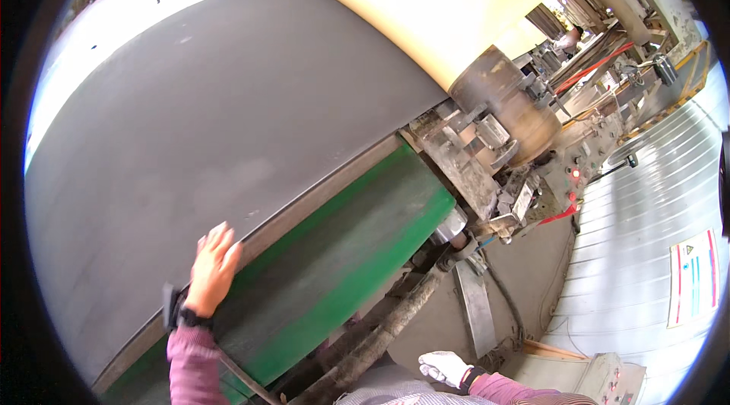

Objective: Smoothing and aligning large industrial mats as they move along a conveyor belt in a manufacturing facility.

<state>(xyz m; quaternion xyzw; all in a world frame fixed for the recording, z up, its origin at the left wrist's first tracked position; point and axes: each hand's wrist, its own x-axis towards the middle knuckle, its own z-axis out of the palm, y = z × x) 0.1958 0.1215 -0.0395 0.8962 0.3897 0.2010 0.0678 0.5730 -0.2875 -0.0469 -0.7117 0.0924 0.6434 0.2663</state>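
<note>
A wide dark grey sheet spreads across the left and middle of the view. My left hand, bare and with fingers stretched out, is at the near edge of this sheet; whether the fingertips press on it I cannot tell. Below that edge runs a green belt with a dark, worn middle. My right hand wears a white glove and hangs low near my body. Its fingers are loosely bent, and nothing shows in them.
At the far end, a pale yellow sheet passes by a brown roller. Dirty machine brackets and a red light sit beside it. A metal pipe runs along the near side. Ribbed metal sheeting stands at right.
</note>
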